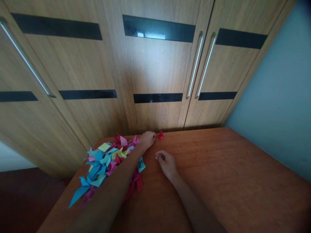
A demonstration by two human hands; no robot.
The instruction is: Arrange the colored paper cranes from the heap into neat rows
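Note:
My left hand (pixel 147 139) reaches past the pile to the far edge of the table, fingers closed. A bit of red paper shows at its fingertips, mostly hidden by them. Just right of those fingertips a small red origami crane (pixel 160 135) stands on the tabletop. Closer to me, my right hand (pixel 167 162) hovers low over the table with curled fingers, thumb near the index finger, and nothing visible in it. Under and left of my left forearm lies a heap of folded paper cranes (pixel 97 166) in blue, pink, red and yellow.
The reddish-brown wooden table (pixel 218 174) runs up against a wooden wardrobe (pixel 157 71) with long metal handles (pixel 195 64) and dark glass strips. A pale blue wall (pixel 274 103) borders the right side. Dark floor (pixel 29 197) shows at the lower left.

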